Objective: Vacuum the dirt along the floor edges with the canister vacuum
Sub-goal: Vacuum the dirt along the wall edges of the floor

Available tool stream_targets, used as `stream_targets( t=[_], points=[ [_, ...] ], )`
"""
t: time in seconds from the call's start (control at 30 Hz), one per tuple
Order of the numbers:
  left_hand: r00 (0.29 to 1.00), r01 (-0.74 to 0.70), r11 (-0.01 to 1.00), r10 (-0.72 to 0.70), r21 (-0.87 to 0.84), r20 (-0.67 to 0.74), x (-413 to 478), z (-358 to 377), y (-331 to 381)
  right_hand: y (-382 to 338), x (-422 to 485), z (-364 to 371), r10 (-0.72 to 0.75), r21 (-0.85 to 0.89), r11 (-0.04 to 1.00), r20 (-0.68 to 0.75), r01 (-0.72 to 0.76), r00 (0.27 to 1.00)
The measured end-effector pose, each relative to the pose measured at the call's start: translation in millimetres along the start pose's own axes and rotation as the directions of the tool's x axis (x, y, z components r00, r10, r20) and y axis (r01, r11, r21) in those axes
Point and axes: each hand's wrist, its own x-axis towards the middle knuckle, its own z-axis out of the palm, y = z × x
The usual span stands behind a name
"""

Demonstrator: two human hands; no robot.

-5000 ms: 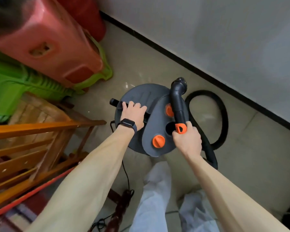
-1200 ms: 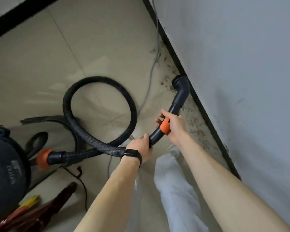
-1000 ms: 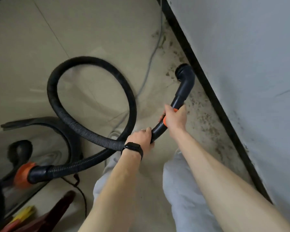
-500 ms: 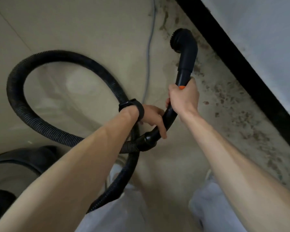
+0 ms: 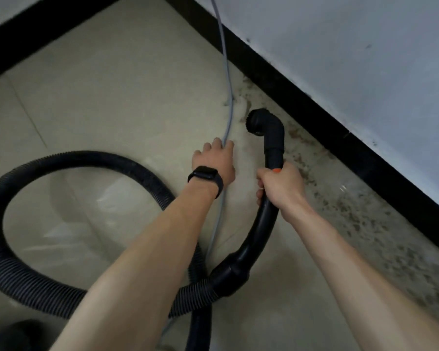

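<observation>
Stuff we can't make out here: the left hand (image 5: 214,160) sits right over the grey cable (image 5: 228,92) with its fingertips tucked out of sight, so we can't tell if it's pinching the cable or just touching it. That cable runs off the top edge, then slips behind the left forearm (image 5: 150,249) and the hose (image 5: 99,159) lower down. The hose loop gets chopped by the left and bottom edges. There's a dark blob (image 5: 18,335) in the bottom-left corner, too blurry to name. The right hand (image 5: 281,188) wraps the wand (image 5: 261,231) and covers nearly all of its orange bit (image 5: 276,170). The nozzle (image 5: 264,122) mouth faces away from us, so whether it touches the floor (image 5: 112,84) is anyone's guess.
</observation>
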Motion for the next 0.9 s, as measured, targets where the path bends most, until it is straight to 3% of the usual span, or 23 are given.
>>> stream_targets(
  t=[0.17, 0.4, 0.53, 0.73, 0.9],
  points=[
    [0.993, 0.043, 0.999, -0.045, -0.018, -0.105, -20.3, 47.3, -0.3, 4.8, -5.6, -11.5, -0.004, -0.006, 1.0, -0.009, 0.004, 1.0],
    [0.994, 0.09, 0.996, -0.09, -0.009, -0.056, -35.2, 53.1, -29.7, -0.6, -22.4, -5.1, 0.009, -0.027, 1.0, 0.04, -0.008, 0.999],
    [0.978, 0.21, 0.978, -0.21, 0.019, 0.001, -41.7, 41.3, -86.2, -11.4, -22.6, 12.2, -0.018, -0.056, 0.998, 0.048, 0.021, 0.999],
    [0.882, 0.465, 0.883, -0.468, 0.067, 0.052, -93.9, 38.1, -203.6, -35.4, -22.4, 65.8, -0.074, -0.148, 0.986, 0.042, 0.079, 0.996],
    [0.847, 0.526, 0.849, -0.529, 0.05, 0.059, -136.4, 47.9, -276.2, -30.0, -23.3, 115.0, -0.029, -0.201, 0.978, 0.118, 0.052, 0.993]
  ],
)
